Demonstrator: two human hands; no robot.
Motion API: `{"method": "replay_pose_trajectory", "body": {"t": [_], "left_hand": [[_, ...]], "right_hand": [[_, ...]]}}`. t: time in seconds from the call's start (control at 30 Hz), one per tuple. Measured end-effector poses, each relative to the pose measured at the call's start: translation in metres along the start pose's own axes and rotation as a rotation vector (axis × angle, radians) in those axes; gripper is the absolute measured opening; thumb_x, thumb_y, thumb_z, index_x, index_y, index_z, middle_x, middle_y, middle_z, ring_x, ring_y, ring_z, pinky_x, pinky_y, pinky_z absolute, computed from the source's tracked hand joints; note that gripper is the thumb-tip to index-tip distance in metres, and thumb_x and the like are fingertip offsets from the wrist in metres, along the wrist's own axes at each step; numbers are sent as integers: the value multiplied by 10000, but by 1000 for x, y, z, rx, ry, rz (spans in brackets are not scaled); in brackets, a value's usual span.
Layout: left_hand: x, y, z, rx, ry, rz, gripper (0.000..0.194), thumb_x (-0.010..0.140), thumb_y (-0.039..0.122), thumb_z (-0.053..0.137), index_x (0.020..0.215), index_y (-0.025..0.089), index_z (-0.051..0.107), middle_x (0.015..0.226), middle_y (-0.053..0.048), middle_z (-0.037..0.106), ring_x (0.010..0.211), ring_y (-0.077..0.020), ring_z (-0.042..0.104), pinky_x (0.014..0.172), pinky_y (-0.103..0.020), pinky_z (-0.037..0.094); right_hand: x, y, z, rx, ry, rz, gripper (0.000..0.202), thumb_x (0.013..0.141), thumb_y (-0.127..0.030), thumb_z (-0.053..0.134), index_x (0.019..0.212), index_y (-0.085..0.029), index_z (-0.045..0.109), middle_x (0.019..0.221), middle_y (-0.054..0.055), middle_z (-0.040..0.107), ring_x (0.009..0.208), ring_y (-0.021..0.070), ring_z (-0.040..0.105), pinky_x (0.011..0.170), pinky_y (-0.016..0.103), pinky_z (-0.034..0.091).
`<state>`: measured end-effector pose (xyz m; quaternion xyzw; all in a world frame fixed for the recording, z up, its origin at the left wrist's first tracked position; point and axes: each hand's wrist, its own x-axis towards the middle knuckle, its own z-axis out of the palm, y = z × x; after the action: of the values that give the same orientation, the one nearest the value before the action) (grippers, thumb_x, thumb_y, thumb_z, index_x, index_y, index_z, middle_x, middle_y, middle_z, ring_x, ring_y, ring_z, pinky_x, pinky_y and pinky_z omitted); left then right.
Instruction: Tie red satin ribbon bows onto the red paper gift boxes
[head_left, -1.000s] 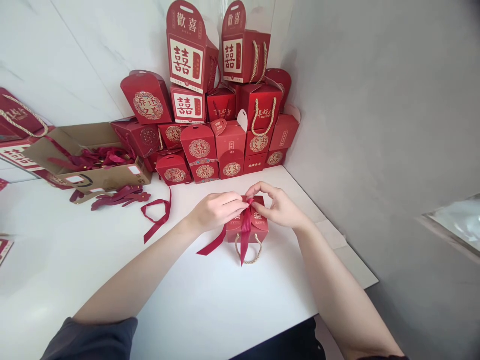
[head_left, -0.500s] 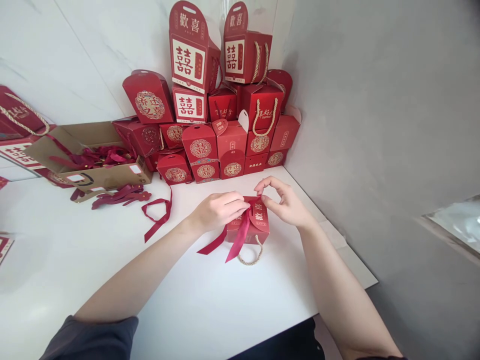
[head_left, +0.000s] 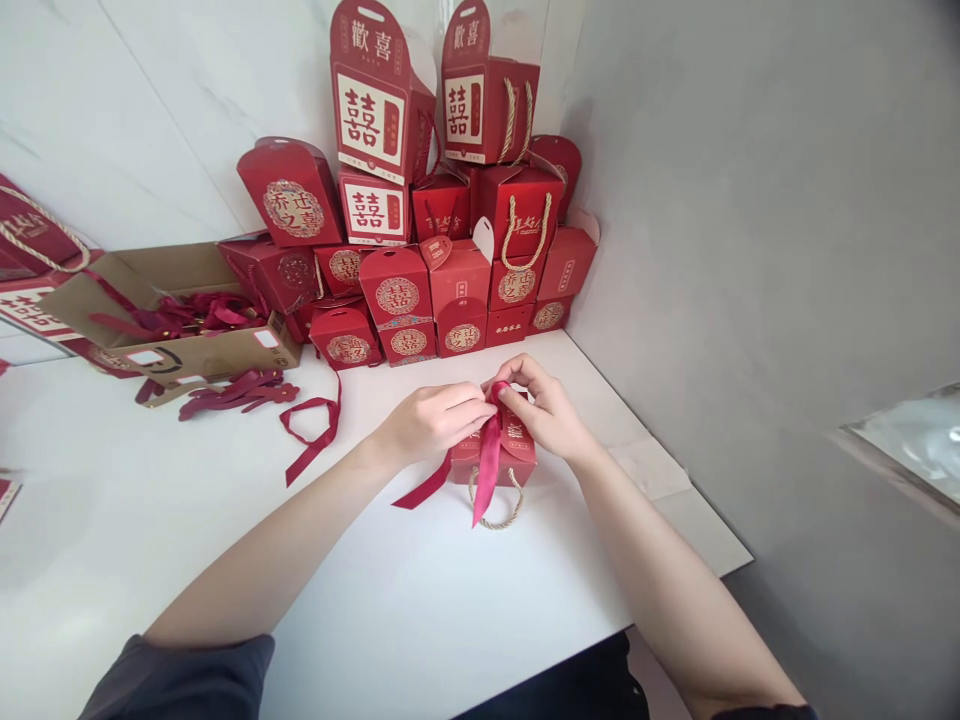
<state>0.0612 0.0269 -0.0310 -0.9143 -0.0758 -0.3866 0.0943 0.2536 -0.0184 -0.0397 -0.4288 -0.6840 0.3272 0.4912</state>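
Observation:
A small red gift box with gold lettering sits on the white table, its twisted rope handle hanging at the front. Over its top runs a crimson satin ribbon, with one tail down the front and another lying out to the left. My left hand pinches the ribbon at the top of the box from the left. From the right, my right hand holds a fold of the same ribbon between thumb and fingers, close to the left fingertips. The ribbon's crossing point is partly hidden by the fingers.
Several red gift boxes are stacked against the wall behind. At the left stands an open cardboard box holding ribbons, with more ribbons in front of it. A loose ribbon lies nearby. A grey wall bounds the right side.
My right hand has moved left, closer to my left hand, and now closes on a ribbon fold. The front tail has swung to the right across the box.

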Motion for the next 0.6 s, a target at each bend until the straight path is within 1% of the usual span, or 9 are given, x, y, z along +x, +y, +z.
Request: {"method": "replay_pose_trajectory", "body": {"t": [0.07, 0.13, 0.2, 0.27, 0.33, 0.43, 0.47, 0.5, 0.6], "left_hand": [[0, 0, 0, -1, -11, -7, 123, 885, 127, 558, 947, 167, 656, 857, -15, 690, 729, -104, 668, 662, -211, 561], [-1, 1, -1, -1, -23, -15, 128, 892, 132, 551, 950, 174, 657, 848, -10, 687, 719, -99, 666, 660, -207, 559], [-1, 1, -1, 1, -34, -21, 129, 895, 129, 549, 948, 176, 658, 846, -9, 686, 715, -96, 662, 659, -205, 556], [0, 1, -1, 9, -36, -23, 114, 889, 123, 562, 933, 169, 657, 841, -12, 686, 709, -97, 659, 648, -206, 550], [0, 1, -2, 15, -34, -17, 91, 880, 122, 580, 918, 159, 654, 838, -16, 686, 710, -101, 658, 639, -207, 549], [0, -1, -5, 33, -36, 4, 74, 874, 123, 590, 913, 152, 647, 845, -22, 686, 719, -107, 660, 640, -210, 555], [0, -1, -6, 45, -39, 14, 73, 874, 121, 588, 910, 149, 644, 845, -23, 686, 718, -108, 662, 638, -210, 558], [0, -1, -8, 62, -43, 24, 72, 876, 119, 583, 907, 148, 640, 842, -23, 686, 715, -109, 664, 634, -211, 559], [1, 0, -15, 128, -81, 57, 97, 896, 123, 544, 908, 160, 632, 831, -15, 684, 711, -109, 668, 624, -211, 563]], "right_hand": [[0, 1, -5, -125, 63, -66, 48, 903, -211, 480, 930, -231, 515, 879, 24, 629, 854, 176, 610, 775, 319, 496], [1, 2, -13, -360, 135, -189, 114, 864, -141, 491, 901, -242, 528, 849, 23, 634, 837, 197, 603, 861, 382, 478], [3, 4, -24, -610, 165, -308, 187, 827, -86, 492, 886, -257, 539, 823, 22, 643, 815, 218, 596, 958, 448, 431], [4, 6, -34, -808, 172, -374, 228, 803, -61, 496, 896, -261, 551, 808, 28, 650, 806, 235, 595, 997, 476, 400], [4, 9, -45, -920, 219, -351, 255, 777, -50, 503, 928, -248, 561, 821, 46, 657, 834, 256, 601, 948, 470, 424], [2, 12, -63, -944, 318, -178, 297, 736, -32, 499, 952, -221, 575, 861, 74, 664, 873, 289, 611, 853, 467, 449], [0, 12, -70, -896, 296, -105, 303, 727, -28, 497, 948, -219, 580, 886, 75, 668, 881, 288, 619, 838, 463, 455], [-2, 12, -76, -815, 224, -38, 303, 726, -32, 501, 948, -220, 585, 926, 73, 673, 899, 281, 628, 837, 454, 464], [-8, 8, -86, -452, -198, 117, 292, 788, -146, 582, 1063, -244, 583, 1104, 54, 671, 1013, 248, 638, 865, 403, 494]]}}
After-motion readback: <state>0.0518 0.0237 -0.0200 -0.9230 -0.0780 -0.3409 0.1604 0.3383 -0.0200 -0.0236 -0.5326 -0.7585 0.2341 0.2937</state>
